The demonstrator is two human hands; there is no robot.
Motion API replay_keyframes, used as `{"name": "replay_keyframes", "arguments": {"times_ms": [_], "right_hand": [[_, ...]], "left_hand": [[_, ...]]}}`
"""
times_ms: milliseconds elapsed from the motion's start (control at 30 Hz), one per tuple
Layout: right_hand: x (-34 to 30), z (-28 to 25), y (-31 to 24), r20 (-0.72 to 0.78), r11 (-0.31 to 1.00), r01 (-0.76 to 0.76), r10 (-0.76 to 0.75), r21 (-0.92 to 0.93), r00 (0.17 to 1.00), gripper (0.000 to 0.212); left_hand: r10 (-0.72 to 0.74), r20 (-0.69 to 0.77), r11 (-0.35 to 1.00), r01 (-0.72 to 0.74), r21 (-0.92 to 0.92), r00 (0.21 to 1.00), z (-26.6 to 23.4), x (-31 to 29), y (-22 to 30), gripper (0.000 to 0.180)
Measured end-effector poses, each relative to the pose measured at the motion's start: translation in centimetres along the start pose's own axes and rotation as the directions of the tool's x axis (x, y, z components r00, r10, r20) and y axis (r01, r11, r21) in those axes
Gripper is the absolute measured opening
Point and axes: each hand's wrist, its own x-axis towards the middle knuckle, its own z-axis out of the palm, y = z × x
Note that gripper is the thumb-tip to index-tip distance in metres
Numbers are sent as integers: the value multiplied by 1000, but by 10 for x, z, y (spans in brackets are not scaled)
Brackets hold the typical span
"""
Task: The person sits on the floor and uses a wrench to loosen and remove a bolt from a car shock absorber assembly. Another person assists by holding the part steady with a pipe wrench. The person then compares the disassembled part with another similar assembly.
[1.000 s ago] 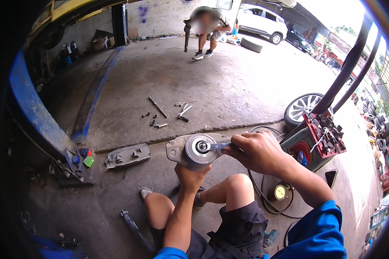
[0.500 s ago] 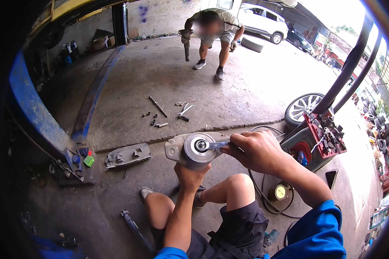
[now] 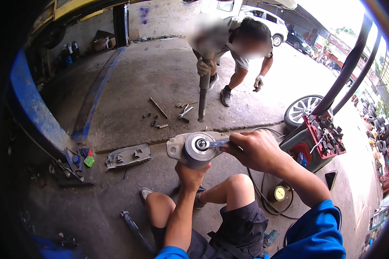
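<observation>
My left hand (image 3: pixel 192 177) grips a metal mount (image 3: pixel 196 160) from below, its fingers wrapped round the underside. The mount looks like a strut mount, with a round grey body and a flat flange with a hole on its left. In my right hand (image 3: pixel 256 147) is a wrench (image 3: pixel 219 144), pinched by its near end. The wrench's other end lies over the nut or stud at the mount's centre. Both hands are above my knees. Across the floor, a bent-over co-worker (image 3: pixel 246 47) in gloves holds a long dark cylindrical part (image 3: pixel 204 88) upright, its lower end close to the floor.
Wrenches (image 3: pixel 186 111), a bar (image 3: pixel 158 108) and several sockets (image 3: pixel 155 124) lie ahead. A grey ribbed part (image 3: pixel 129 156) is left of the mount, near a blue lift post (image 3: pixel 39 103). At right are a wheel (image 3: pixel 304 108), a red tool tray (image 3: pixel 326 138), a yellow-topped can (image 3: pixel 279 193) and a hose.
The co-worker has come nearer, bringing the long cylindrical part toward the tools on the floor. My hands, the wrench and the mount have barely moved; the mount is slightly tilted.
</observation>
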Motion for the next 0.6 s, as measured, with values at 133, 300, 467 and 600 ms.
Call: {"name": "replay_keyframes", "arguments": {"times_ms": [133,300,467,600], "right_hand": [[0,1,2,14,1000,-18,19,-23,1000,41],[-2,1,1,8,999,-46,47,-25,999,41],[-10,3,2,3,996,-84,84,-32,996,42],[-16,3,-2,-12,992,-112,112,-49,994,43]], "left_hand": [[-32,13,999,32,-16,999,1,1,3,41],[-31,22,999,32,-38,999,2,3,3,45],[-16,102,1000,16,9,995,2,6,5,50],[-6,157,1000,1,28,988,0,9,4,53]]}}
